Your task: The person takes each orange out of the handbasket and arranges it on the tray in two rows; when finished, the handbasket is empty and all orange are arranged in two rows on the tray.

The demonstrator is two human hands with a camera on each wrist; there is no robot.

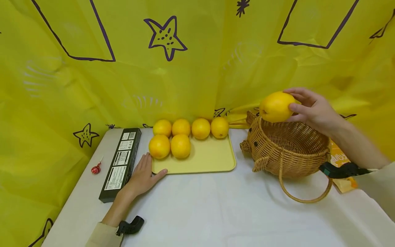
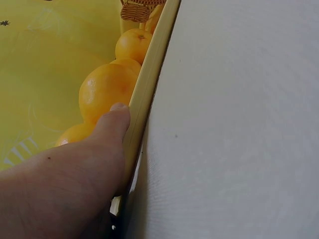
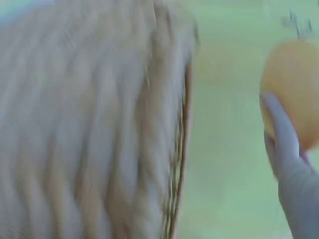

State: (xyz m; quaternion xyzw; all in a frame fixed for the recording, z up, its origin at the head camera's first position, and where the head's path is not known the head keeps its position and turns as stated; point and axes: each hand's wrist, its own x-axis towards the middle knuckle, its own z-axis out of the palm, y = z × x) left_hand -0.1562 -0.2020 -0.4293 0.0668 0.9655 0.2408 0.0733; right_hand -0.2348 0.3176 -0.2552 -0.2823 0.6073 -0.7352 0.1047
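My right hand [image 1: 318, 111] grips an orange [image 1: 276, 107] over the rim of a pig-shaped wicker basket [image 1: 271, 156]. In the blurred right wrist view, thumb and fingers curve round the orange [image 3: 294, 89], with the basket's woven side [image 3: 89, 124] filling the left. Resting at the near left corner of a yellow tray [image 1: 210, 154] is my left hand [image 1: 143, 178], thumb along the front edge and fingers straight along the left side. Several oranges [image 1: 180, 146] sit on the tray in two rows. In the left wrist view the thumb [image 2: 112, 124] lies against the tray's rim [image 2: 149, 89].
A long black box [image 1: 120, 164] with white labels lies left of the tray. Farther left is a red-wrapped lollipop [image 1: 96, 168]. An orange-and-white packet [image 1: 342, 171] lies partly behind the basket, whose handle [image 1: 305, 200] hangs toward the front. A yellow patterned cloth [image 1: 197, 68] hangs behind the table.
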